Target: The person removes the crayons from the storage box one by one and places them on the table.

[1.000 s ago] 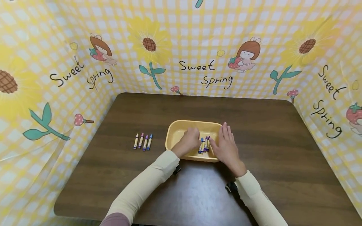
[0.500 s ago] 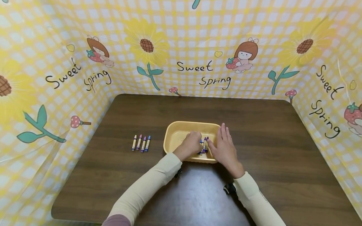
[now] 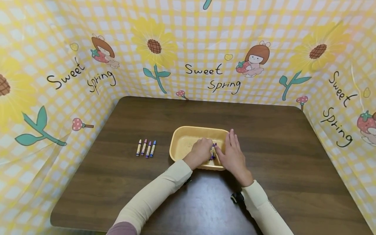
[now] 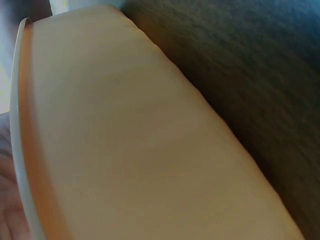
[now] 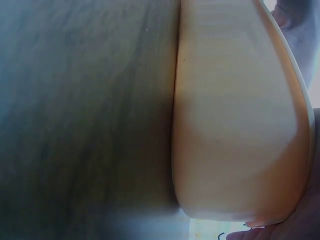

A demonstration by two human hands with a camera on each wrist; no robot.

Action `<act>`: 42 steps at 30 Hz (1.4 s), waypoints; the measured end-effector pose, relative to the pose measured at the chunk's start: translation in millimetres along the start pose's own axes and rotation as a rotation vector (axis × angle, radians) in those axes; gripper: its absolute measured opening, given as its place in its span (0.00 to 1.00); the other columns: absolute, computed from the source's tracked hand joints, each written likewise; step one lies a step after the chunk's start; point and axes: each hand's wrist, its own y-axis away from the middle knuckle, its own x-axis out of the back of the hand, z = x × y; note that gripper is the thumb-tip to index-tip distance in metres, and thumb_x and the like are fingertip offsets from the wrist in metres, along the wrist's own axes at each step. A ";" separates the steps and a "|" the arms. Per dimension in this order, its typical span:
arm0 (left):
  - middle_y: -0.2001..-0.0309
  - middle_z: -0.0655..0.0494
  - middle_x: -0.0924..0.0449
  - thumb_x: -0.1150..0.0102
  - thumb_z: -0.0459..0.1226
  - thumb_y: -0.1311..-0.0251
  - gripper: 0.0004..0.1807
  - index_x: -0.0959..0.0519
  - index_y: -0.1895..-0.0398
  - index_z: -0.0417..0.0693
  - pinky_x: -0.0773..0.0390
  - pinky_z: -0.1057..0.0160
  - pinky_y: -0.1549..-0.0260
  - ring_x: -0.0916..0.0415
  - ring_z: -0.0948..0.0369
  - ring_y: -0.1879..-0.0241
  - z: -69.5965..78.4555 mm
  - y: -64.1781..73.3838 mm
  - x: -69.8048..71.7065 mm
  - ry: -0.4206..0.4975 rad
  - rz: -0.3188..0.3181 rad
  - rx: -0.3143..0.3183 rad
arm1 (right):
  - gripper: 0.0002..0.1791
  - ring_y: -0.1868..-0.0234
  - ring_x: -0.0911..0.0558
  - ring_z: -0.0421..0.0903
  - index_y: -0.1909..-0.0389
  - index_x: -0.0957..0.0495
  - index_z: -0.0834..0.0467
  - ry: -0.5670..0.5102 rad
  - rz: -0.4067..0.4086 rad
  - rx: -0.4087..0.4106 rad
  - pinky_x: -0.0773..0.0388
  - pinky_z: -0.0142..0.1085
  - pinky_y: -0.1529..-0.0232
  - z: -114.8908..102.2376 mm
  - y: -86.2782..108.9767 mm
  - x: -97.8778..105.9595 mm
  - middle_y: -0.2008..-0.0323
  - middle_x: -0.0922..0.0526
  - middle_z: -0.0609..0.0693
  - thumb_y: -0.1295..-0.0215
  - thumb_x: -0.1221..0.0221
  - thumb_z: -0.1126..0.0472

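Note:
A yellow plastic basket (image 3: pixel 185 129) stands on the brown table. My left hand (image 3: pixel 201 150) reaches into it from the near side, fingers bent down beside the crayons (image 3: pixel 213 151) at its right end. Its fingertips are hidden, so I cannot tell whether it pinches a crayon. At the right rim rests my right hand (image 3: pixel 234 158), fingers straight and pointing away, with the thumb inside the basket near the crayons. Both wrist views show mostly the basket's outer wall (image 4: pixel 125 120), with only bits of skin at the edges.
Left of the basket several crayons (image 3: pixel 146 148) lie side by side in a slanted row on the table (image 3: pixel 264 130). A yellow checked cloth (image 3: pixel 202 42) with printed flowers surrounds the table at the back and both sides.
My left hand has moved right inside the basket and now covers some of the crayons that showed earlier. The right hand stays at the rim. The row of crayons on the table is unchanged.

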 end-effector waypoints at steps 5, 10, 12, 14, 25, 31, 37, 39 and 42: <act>0.66 0.46 0.14 0.36 0.25 0.46 0.04 0.20 0.69 0.41 0.16 0.56 0.68 0.15 0.49 0.65 0.9 1.4 -1.9 -0.015 0.039 -0.025 | 0.47 0.19 0.52 0.62 0.21 0.53 0.68 -0.005 0.006 -0.005 0.39 0.63 0.28 -0.5 1.0 -0.4 0.18 0.60 0.59 0.26 0.48 0.41; 0.73 0.47 0.19 0.37 0.25 0.48 0.07 0.24 0.77 0.42 0.19 0.57 0.73 0.19 0.51 0.71 -4.6 -0.6 -2.5 0.049 0.050 -0.021 | 0.47 0.19 0.51 0.62 0.21 0.53 0.68 -0.012 0.006 -0.011 0.39 0.62 0.28 -1.2 1.2 -0.4 0.18 0.60 0.59 0.25 0.48 0.41; 0.79 0.51 0.26 0.38 0.24 0.50 0.13 0.29 0.82 0.45 0.25 0.61 0.79 0.25 0.54 0.77 -9.6 -1.2 -2.8 0.118 0.048 0.005 | 0.47 0.19 0.51 0.62 0.21 0.53 0.67 -0.008 0.005 -0.012 0.39 0.63 0.28 -0.9 0.7 -0.9 0.18 0.61 0.58 0.26 0.48 0.41; 0.84 0.57 0.37 0.39 0.23 0.53 0.19 0.36 0.87 0.49 0.34 0.64 0.84 0.35 0.59 0.82 -15.6 -1.3 -3.8 0.193 0.046 0.027 | 0.48 0.19 0.51 0.62 0.21 0.54 0.67 -0.010 0.003 -0.015 0.38 0.63 0.29 -0.4 0.8 -1.7 0.18 0.62 0.58 0.26 0.47 0.41; 0.69 0.51 0.12 0.32 0.29 0.47 0.05 0.12 0.67 0.36 0.16 0.67 0.71 0.18 0.65 0.75 -37.1 13.5 13.5 0.876 0.045 0.165 | 0.49 0.19 0.52 0.62 0.20 0.56 0.66 0.003 -0.006 -0.028 0.36 0.66 0.32 1.4 0.5 -0.6 0.17 0.62 0.58 0.27 0.47 0.41; 0.66 0.45 0.14 0.36 0.23 0.42 0.15 0.20 0.52 0.21 0.13 0.60 0.65 0.15 0.57 0.70 -53.9 34.5 41.2 1.294 0.052 0.235 | 0.48 0.19 0.52 0.62 0.20 0.55 0.66 -0.006 -0.013 -0.025 0.34 0.67 0.34 -0.1 0.3 0.6 0.17 0.61 0.58 0.28 0.46 0.42; 0.61 0.45 0.14 0.34 0.25 0.40 0.16 0.19 0.50 0.24 0.13 0.60 0.63 0.14 0.57 0.66 -88.9 54.1 73.6 1.359 0.166 0.313 | 0.48 0.19 0.52 0.62 0.20 0.56 0.66 -0.016 -0.021 -0.021 0.36 0.68 0.33 0.5 -2.2 1.7 0.17 0.63 0.57 0.28 0.46 0.43; 0.61 0.48 0.13 0.34 0.26 0.40 0.17 0.19 0.48 0.25 0.13 0.61 0.64 0.14 0.59 0.67 -100.2 59.8 83.0 1.391 0.192 0.339 | 0.48 0.19 0.51 0.62 0.20 0.56 0.66 -0.024 -0.015 -0.019 0.36 0.68 0.33 0.6 -2.2 2.5 0.17 0.62 0.57 0.28 0.46 0.43; 0.65 0.53 0.12 0.34 0.27 0.39 0.17 0.20 0.48 0.26 0.13 0.63 0.65 0.14 0.63 0.70 -118.0 69.0 92.0 1.409 0.244 0.351 | 0.48 0.19 0.51 0.63 0.21 0.55 0.66 -0.033 -0.007 -0.019 0.36 0.68 0.33 0.4 -1.6 1.9 0.18 0.61 0.58 0.28 0.46 0.42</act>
